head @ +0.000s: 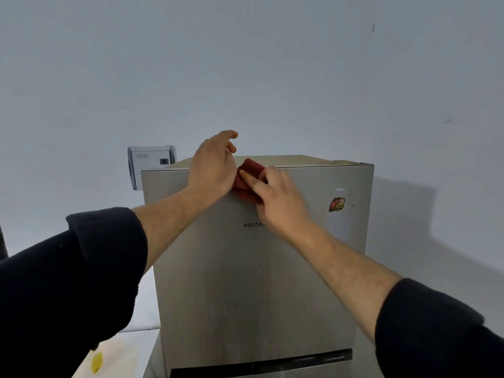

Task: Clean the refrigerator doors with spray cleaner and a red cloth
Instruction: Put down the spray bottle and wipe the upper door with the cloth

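Note:
A silver refrigerator's upper door [245,282] fills the middle of the view, with a dark seam to the lower door along the bottom. A folded red cloth [246,181] lies against the door's top edge. My right hand [275,199] presses the cloth onto the door, forefinger stretched across it and thumb curled round its right side. My left hand [211,167] is raised at the door's top edge just left of the cloth, fingers loosely bent above the fridge top, holding nothing. No spray bottle is in view.
A red sticker [336,204] sits on the door's upper right. A grey electrical box [150,162] is mounted on the wall behind the fridge's left corner. A pale surface with a yellow object [96,362] lies at the lower left.

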